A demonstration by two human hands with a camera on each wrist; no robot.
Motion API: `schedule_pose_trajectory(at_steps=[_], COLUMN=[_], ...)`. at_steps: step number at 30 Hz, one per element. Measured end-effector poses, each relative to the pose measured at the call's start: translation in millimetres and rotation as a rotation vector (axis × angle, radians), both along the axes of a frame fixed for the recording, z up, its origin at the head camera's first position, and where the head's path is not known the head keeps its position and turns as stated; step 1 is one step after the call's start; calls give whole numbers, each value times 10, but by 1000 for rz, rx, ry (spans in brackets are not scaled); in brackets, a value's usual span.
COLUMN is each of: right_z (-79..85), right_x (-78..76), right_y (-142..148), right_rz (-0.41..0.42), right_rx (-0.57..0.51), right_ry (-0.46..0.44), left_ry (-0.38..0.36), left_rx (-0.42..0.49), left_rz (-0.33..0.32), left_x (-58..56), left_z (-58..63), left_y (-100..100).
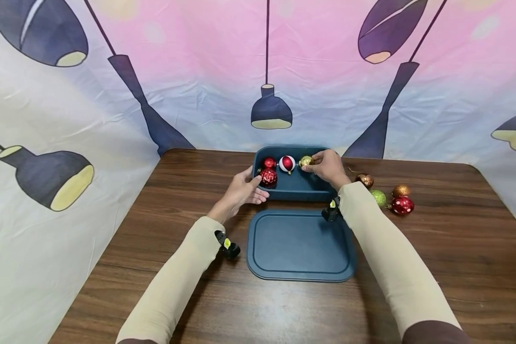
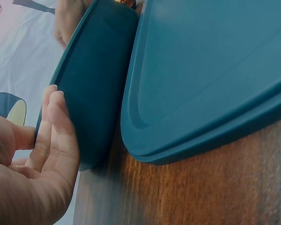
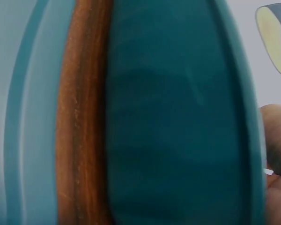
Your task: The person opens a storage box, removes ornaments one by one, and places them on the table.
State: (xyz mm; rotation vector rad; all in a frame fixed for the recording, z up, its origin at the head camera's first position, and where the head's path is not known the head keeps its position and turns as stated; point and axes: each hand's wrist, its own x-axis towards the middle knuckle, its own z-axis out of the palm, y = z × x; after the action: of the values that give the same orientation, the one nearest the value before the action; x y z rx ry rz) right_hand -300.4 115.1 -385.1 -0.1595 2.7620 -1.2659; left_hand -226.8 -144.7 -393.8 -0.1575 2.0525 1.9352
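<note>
A dark blue-green box [image 1: 301, 196] stands at the back of the table. My left hand [image 1: 240, 190] grips its left front corner, thumb over the rim and fingers along the outer wall [image 2: 98, 89]. Over the box's right half, my right hand [image 1: 328, 168] pinches a gold bauble [image 1: 305, 161] between thumb and fingers. Inside, toward the left, lie a glittery red bauble [image 1: 268, 178], a smaller red bauble [image 1: 269, 163] and a red-and-white bauble [image 1: 287, 164]. In the right wrist view the box wall hides most of the right hand [image 3: 278, 140].
The matching lid [image 1: 301, 246] lies flat on the table in front of the box. Right of the box, partly behind the right sleeve, are a brown bauble [image 1: 365, 180], a green bauble [image 1: 378, 197], an orange bauble [image 1: 401, 190] and a spotted red bauble [image 1: 402, 205].
</note>
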Motion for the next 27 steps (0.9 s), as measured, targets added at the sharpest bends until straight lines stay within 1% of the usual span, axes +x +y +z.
schedule_pose_trajectory(at_steps=[5, 10, 16, 21, 27], right_z=[70, 161, 285, 397, 513], right_x=[27, 64, 126, 208, 339], right_y=[67, 127, 226, 334, 482], right_rz=[-6, -7, 11, 6, 29], right_rx=[-41, -25, -10, -17, -12], right_ry=[-6, 8, 29, 57, 99], left_ry=[2, 0, -8, -6, -2], left_rx=[-3, -4, 3, 5, 8], left_rz=[-3, 3, 5, 3, 0], left_x=[6, 7, 11, 8, 18], left_z=[9, 16, 12, 12, 17], left_y=[7, 5, 2, 6, 3])
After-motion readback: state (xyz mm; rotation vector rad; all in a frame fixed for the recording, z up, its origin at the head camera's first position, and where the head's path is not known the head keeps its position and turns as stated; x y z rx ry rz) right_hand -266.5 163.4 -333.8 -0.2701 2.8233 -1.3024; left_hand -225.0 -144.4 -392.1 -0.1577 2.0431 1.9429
